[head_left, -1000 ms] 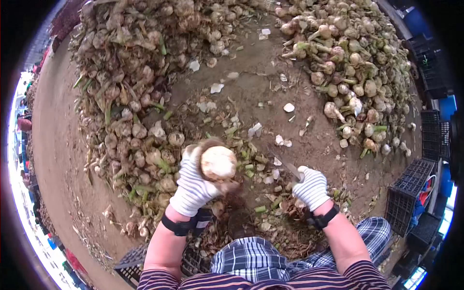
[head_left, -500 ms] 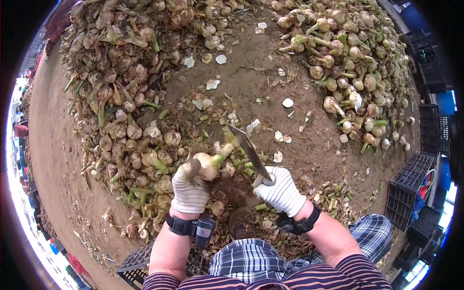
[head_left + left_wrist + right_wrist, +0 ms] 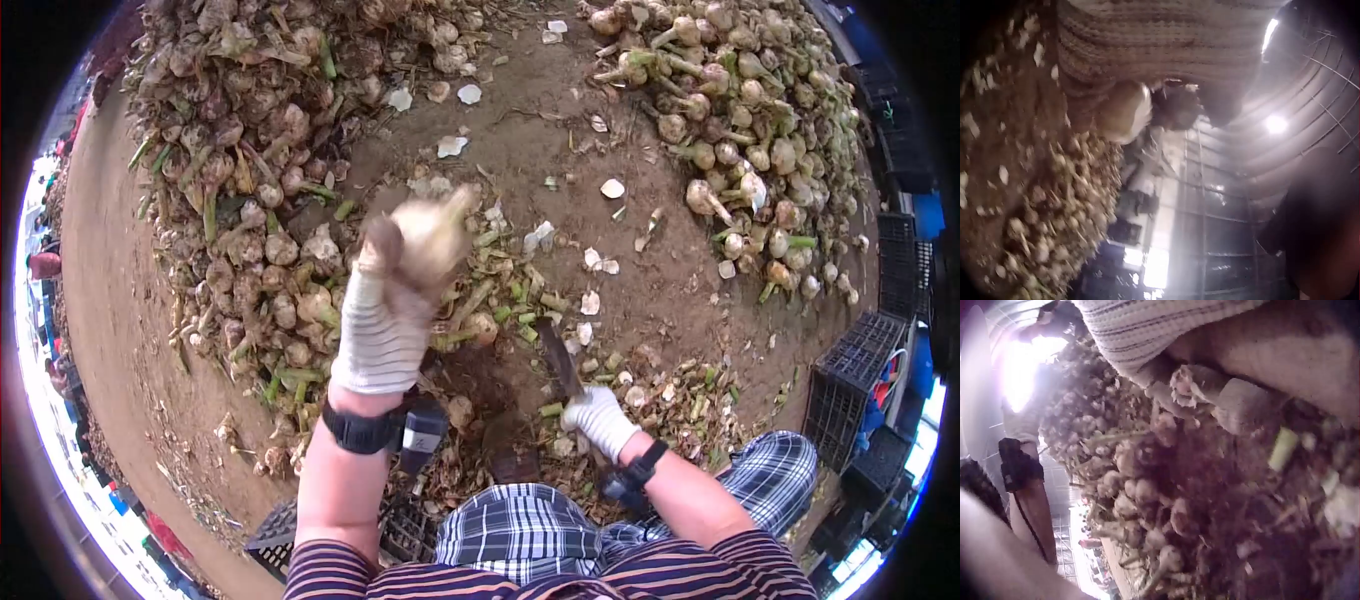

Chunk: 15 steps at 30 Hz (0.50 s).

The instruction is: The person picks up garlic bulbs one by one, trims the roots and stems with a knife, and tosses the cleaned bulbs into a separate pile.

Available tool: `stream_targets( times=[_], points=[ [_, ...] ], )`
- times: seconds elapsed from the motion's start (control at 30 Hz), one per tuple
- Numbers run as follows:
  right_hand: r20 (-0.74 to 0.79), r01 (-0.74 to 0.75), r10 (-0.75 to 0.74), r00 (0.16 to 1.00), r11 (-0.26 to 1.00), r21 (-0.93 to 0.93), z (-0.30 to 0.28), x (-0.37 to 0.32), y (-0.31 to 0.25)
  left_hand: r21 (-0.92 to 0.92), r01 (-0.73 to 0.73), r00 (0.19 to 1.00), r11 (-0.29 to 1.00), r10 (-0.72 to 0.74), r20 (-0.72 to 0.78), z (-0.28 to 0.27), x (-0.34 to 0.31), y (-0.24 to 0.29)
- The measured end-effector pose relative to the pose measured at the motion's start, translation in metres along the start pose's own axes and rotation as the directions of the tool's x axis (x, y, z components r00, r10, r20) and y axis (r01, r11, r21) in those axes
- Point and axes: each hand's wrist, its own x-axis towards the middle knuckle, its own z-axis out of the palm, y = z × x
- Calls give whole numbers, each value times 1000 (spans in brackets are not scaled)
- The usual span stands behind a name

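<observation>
In the head view my left hand [image 3: 382,325], in a striped glove with dirty fingertips, grips a pale garlic bulb [image 3: 428,238]. Motion blurs the bulb, and its stem points up and right, over the edge of the left heap. Part of this garlic bulb [image 3: 1124,114] shows below the glove in the left wrist view. My right hand [image 3: 600,420], gloved too, holds a knife [image 3: 560,358] low over the scraps, its blade pointing away and slightly left. In the right wrist view the gloved fingers [image 3: 1244,405] of the right hand are curled around the handle.
A large heap of untrimmed garlic [image 3: 235,150] lies at left, and a second heap of garlic [image 3: 755,130] at right. Cut stems [image 3: 525,318] and peelings [image 3: 690,410] litter the ground between. Black crates [image 3: 850,370] stand at the right edge.
My left hand has moved up and forward with the garlic bulb, away from the knife. The right hand with the knife went left to the bulb, then back down and right.
</observation>
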Motion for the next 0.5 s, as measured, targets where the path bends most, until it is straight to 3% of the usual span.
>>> stream_targets(
  times=[0.03,0.07,0.1,0.13,0.17,0.2,0.23,0.27,0.4,0.47,0.5],
  points=[
    [-19,-3,2,1000,1000,-21,-5,18,7,-128,-25,997,992,35,72,27,9,1],
    [-57,323,-320,946,945,55,-7,30,20,-256,-39,988,966,75,134,57,11,2],
    [-106,270,-252,962,935,231,-12,23,5,-203,37,977,978,7,214,73,8,5],
    [-145,226,-182,973,887,402,-20,11,-17,225,51,975,973,-98,201,71,0,5],
    [-185,239,-174,967,873,426,-27,-5,-30,559,-33,953,828,-142,267,58,-6,-9],
    [-228,256,-168,959,857,446,-33,-12,-39,808,-146,929,571,-202,310,41,-10,-32],
    [-288,259,-152,946,887,383,-39,-7,-27,980,-200,903,-14,-391,179,32,-18,-49],
    [-285,278,-177,942,887,368,-44,-3,-14,770,-264,883,-581,-467,-50,24,-26,-66],
    [-358,256,-182,916,952,170,-46,6,-6,809,-229,920,-541,-392,-2,-50,-25,-103],
    [-369,406,-397,840,912,-58,-45,7,-15,822,-219,936,-525,-352,25,-49,-25,-93],
    [-329,409,-520,788,842,-352,-47,3,-22,948,-147,972,-282,-218,86,-46,-26,-85]
  ],
)
